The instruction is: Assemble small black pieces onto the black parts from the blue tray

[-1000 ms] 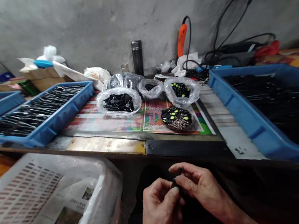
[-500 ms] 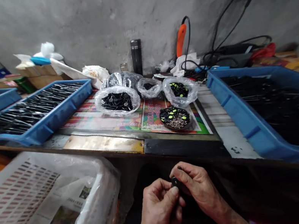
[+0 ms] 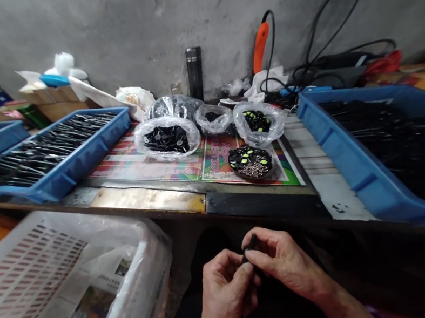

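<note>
Your left hand (image 3: 225, 291) and right hand (image 3: 288, 262) both pinch the black part (image 3: 254, 240), now turned with its tip towards one o'clock; handling seems unfinished.

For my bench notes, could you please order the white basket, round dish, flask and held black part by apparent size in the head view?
1. White basket
2. Round dish and flask: too alike to rank
3. Held black part
</note>
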Available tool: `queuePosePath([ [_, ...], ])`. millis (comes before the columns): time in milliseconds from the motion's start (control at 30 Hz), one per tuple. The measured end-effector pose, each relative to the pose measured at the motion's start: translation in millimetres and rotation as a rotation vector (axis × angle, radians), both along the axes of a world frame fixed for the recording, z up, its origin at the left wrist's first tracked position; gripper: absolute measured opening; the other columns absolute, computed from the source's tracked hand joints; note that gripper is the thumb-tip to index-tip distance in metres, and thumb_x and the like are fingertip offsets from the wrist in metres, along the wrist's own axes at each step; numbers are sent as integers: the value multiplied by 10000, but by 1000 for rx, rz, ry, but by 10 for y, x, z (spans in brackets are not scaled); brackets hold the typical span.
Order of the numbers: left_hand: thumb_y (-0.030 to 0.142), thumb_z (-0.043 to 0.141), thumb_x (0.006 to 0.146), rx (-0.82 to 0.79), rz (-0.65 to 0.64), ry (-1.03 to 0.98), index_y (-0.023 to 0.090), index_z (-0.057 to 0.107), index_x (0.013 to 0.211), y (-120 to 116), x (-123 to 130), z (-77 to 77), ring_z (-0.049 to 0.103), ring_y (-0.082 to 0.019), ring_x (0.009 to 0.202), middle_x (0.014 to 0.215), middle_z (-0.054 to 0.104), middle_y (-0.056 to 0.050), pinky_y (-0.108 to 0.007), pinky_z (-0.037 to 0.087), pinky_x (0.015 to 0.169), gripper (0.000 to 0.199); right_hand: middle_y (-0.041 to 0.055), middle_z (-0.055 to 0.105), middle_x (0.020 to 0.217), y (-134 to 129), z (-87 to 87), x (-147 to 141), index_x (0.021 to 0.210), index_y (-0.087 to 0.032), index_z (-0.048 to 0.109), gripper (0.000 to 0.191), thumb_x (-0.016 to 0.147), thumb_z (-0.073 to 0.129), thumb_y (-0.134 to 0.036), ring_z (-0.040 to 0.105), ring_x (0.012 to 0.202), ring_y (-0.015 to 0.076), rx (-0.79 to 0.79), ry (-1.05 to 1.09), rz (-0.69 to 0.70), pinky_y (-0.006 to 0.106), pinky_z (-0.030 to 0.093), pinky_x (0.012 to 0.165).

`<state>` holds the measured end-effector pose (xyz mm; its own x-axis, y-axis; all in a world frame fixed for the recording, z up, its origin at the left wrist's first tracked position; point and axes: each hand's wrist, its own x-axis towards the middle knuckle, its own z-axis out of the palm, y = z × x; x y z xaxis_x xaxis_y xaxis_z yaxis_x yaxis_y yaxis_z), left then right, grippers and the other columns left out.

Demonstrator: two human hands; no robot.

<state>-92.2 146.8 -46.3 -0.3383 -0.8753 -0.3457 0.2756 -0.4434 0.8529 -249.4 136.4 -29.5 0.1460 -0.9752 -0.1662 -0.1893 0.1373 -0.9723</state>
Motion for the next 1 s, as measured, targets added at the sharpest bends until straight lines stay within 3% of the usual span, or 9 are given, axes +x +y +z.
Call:
queuePosePath([
  [133,601,846,681,22,-61,55,150,562,774,-18,23,50,465,-49,386,609,654,-17,-153,281,355,541,-39,486,612,-7,-73,-43,961,-137,677,482,853,691,-607,352,510,69,6,-161,9,187,262,454],
  [300,584,837,704,68,-121,111,160,547,785,-1,26,95,432,-42,373,598,640,-5,-158,293,350,520,-36,448,551,-42,-145,-4,720,-149,607,603,813,668,-741,321,448,56,51,-288,-7,189,230,423],
  [500,614,861,651,85,-48,92,160,539,771,11,-16,58,408,-35,369,574,611,16,-155,257,347,569,-33,446,583,-14,-145,49,749,-154,626,554,887,621,-690,357,497,71,-93,-105,-100,199,277,462],
  [733,631,852,660,40,-32,49,160,541,780,-11,-14,7,459,-51,372,611,650,-5,-163,266,351,577,-47,461,595,-15,-25,-38,938,-146,666,419,851,668,-556,375,504,79,-4,-95,25,202,292,464],
  [867,627,847,669,25,-28,14,153,556,766,-2,-18,-15,453,-45,360,605,656,-9,-164,276,350,565,-33,514,628,-25,-7,-31,879,-156,659,228,789,649,-366,409,563,91,-6,57,26,205,337,512],
  [1000,671,859,606,33,-2,0,150,552,736,-27,-25,4,434,-41,341,581,644,-7,-164,266,333,619,-27,524,645,-37,-68,-28,883,-156,659,231,802,649,-373,429,587,96,-23,77,-1,206,356,533],
])
